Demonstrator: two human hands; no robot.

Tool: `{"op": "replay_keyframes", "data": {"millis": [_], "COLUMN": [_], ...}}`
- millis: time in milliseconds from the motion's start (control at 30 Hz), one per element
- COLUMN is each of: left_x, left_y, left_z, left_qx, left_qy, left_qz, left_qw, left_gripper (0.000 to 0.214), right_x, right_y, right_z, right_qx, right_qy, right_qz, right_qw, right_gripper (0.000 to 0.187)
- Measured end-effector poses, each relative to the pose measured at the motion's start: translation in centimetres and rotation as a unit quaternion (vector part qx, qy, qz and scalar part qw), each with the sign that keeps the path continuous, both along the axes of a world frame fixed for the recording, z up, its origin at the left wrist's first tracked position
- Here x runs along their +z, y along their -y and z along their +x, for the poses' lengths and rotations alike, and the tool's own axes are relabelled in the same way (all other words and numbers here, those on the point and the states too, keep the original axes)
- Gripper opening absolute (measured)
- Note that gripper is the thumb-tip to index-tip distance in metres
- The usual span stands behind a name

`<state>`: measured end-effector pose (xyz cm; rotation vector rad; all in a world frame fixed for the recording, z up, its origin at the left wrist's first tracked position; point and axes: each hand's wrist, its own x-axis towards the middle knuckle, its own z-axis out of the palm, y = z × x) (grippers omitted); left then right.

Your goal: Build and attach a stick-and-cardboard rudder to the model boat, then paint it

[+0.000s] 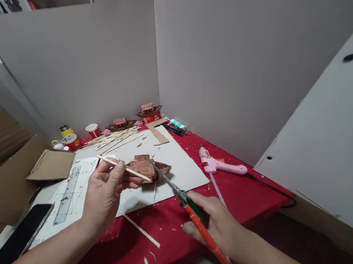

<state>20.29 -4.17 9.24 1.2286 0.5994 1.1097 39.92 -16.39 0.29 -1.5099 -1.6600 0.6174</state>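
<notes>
The left hand [103, 195] pinches an uncut wooden stick [123, 167] against the unfinished model boat [144, 168] above the white board [180, 166], and the right hand [218, 224] grips a utility knife [193, 216], its blade seemingly touching the hull.

Only bare hands and forearms are showing here: left hand [102, 195] is sitting around 7 o'clock, right hand [215, 224] around 5, both uncovered past the wrists.
</notes>
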Motion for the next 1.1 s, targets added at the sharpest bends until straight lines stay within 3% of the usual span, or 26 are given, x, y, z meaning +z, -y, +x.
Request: {"op": "replay_keyframes", "data": {"millis": [167, 433, 867, 1100], "left_x": [0.3, -0.3, 0.3, 0.4], "left_y": [0.2, 0.0, 0.0, 0.1], "left_z": [-0.1, -0.1, -0.1, -0.1], "left_qx": [-0.002, -0.032, -0.014, -0.021], "left_qy": [0.010, 0.004, 0.012, 0.009], "left_qz": [-0.006, -0.008, 0.025, 0.038], "left_qw": [1.000, 0.999, 1.000, 0.999], "left_gripper": [0.027, 0.022, 0.022, 0.018], "right_x": [0.6, 0.8, 2.1, 2.8], "right_y": [-0.1, 0.0, 0.5, 1.0], "right_z": [0.0, -0.2, 0.0, -0.3], "right_qx": [-0.034, -0.025, 0.067, 0.064], "right_qy": [0.074, 0.114, -0.013, -0.015], "right_qz": [-0.019, -0.036, -0.061, -0.061], "right_qw": [0.996, 0.993, 0.996, 0.996], "right_gripper": [0.036, 0.034, 0.044, 0.043]}}
